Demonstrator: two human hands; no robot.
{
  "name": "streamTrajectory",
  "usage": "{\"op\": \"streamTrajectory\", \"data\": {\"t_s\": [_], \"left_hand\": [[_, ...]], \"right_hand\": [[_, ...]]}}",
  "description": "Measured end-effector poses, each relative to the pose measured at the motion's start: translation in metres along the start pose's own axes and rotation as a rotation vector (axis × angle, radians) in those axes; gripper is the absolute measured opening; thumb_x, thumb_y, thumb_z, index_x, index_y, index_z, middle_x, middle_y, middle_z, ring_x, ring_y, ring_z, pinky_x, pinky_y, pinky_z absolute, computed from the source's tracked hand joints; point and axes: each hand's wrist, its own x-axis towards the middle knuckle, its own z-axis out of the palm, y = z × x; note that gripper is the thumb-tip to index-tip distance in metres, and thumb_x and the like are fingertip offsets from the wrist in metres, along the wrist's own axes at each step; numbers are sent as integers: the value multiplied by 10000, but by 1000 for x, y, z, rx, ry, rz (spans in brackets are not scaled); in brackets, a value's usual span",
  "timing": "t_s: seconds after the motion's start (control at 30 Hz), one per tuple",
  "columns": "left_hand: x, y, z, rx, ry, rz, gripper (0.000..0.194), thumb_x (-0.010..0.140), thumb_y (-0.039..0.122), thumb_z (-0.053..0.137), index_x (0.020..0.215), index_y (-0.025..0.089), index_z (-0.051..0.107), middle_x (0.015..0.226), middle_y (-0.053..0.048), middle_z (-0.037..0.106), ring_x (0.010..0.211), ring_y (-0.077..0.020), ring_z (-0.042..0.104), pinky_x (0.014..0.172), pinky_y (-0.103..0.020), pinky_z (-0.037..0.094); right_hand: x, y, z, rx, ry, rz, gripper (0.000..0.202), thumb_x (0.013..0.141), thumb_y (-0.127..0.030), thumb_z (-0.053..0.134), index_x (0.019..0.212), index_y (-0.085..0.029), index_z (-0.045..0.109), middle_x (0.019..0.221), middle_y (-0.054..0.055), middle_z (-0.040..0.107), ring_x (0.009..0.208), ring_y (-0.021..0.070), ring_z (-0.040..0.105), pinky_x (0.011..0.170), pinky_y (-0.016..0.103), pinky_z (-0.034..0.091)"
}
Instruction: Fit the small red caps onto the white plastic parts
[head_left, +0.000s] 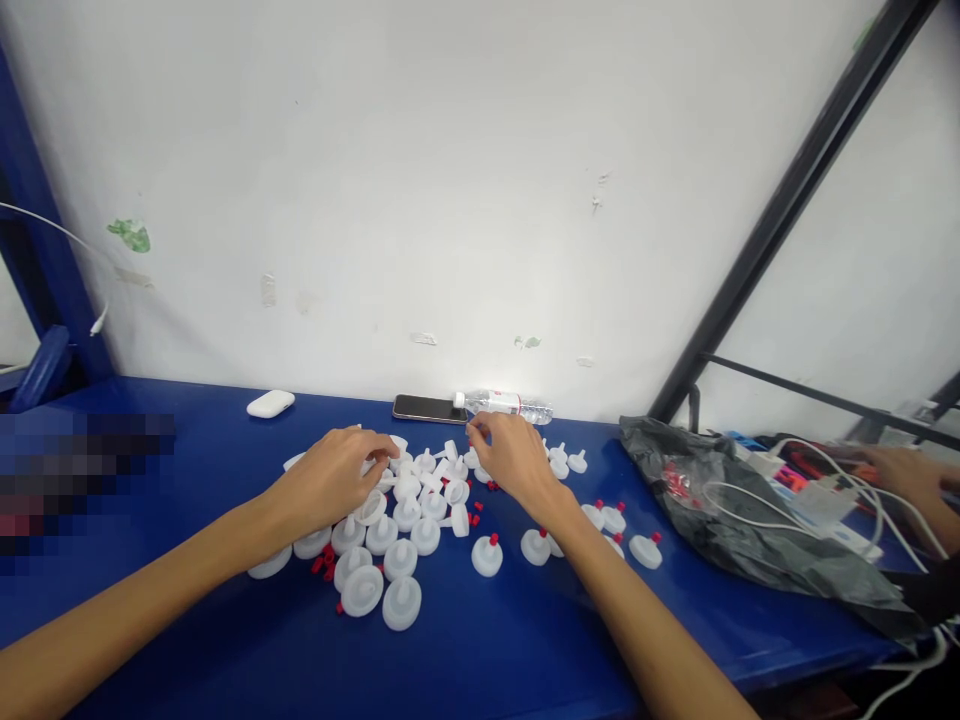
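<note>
Numerous white spouted caps (pixel 401 603) appear light, stiff, possibly slippery: grip by the rim. I see left hand (pixel 337 472) and right hand (pixel 516 458) curled narrow; whether holding, I cannot tell.

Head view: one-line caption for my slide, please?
Left hand and right hand among white spouted caps and loose red tips on a blue tabletop.

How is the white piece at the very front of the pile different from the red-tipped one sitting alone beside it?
The front piece is whitish all over; the red-tipped piece ends in red. The front piece sits at the near edge of the pile; the red-tipped piece sits apart, to the right. Both are round.
</note>
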Motion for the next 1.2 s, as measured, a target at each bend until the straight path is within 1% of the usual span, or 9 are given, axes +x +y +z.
{"op": "streamTrajectory", "data": {"t_s": [0.13,0.3,0.37,0.5,0.57,0.87,0.97,1.07,1.2], "left_hand": [[1,3,-3,-95,74,-13,377,979,444,444,1077,248,751,1078,-40,772,1028,-263,692,883,-386,536],[1,7,-8,-183,190,-5,411,1018,517,400,1029,242,706,1061,-50,732,979,-240,667,871,-357,502],[1,7,-9,-207,215,-20,406,1028,529,391,1010,237,673,1011,-44,727,911,-226,668,807,-336,497],[-1,9,-8,-262,207,-88,408,1037,582,386,1005,248,618,661,27,632,600,-185,601,548,-282,405],[-2,10,-8,-302,205,-109,397,1030,592,409,1006,248,607,610,43,599,553,-177,580,512,-273,365],[-1,15,-11,-250,231,-86,437,1000,609,439,993,250,688,947,-9,734,765,-207,599,694,-329,435],[-1,16,-10,-223,203,-47,463,1015,589,396,877,241,669,876,-19,702,823,-229,581,736,-348,420],[-2,17,-8,-195,193,-26,472,1046,553,332,788,232,563,774,-18,619,789,-226,545,735,-361,397],[-6,17,-7,-171,191,-12,386,1063,470,305,872,232,540,830,-18,576,814,-224,549,752,-372,401]], "right_hand": [[-2,-3,-3,36,-14,-58,252,1043,-293,497,1050,-228,741,970,47,784,862,212,704,677,293,396],[-5,-8,-5,75,-99,-203,150,968,-351,653,982,-259,771,930,18,761,989,226,643,706,288,408],[-6,-8,-5,81,-126,-239,159,968,-347,653,995,-254,780,923,25,747,986,227,627,714,291,416],[-6,-5,-3,75,-156,-260,171,965,-247,619,980,-238,789,937,48,730,986,235,610,740,302,426],[-6,-3,-2,71,-177,-263,170,953,-234,623,967,-234,793,951,57,726,995,243,609,754,307,431],[-5,2,3,57,-249,-271,166,959,-268,640,1005,-229,794,1003,75,718,1038,258,612,801,318,436],[-5,2,0,58,-267,-278,159,957,-275,650,999,-230,796,1014,72,728,1039,257,620,815,318,443],[-5,2,-3,64,-289,-289,167,956,-294,659,1016,-235,802,1038,75,744,1053,261,636,840,321,456],[-6,5,-6,66,-313,-301,201,969,-298,633,1043,-231,807,1037,79,765,1079,268,650,875,323,470]]}}
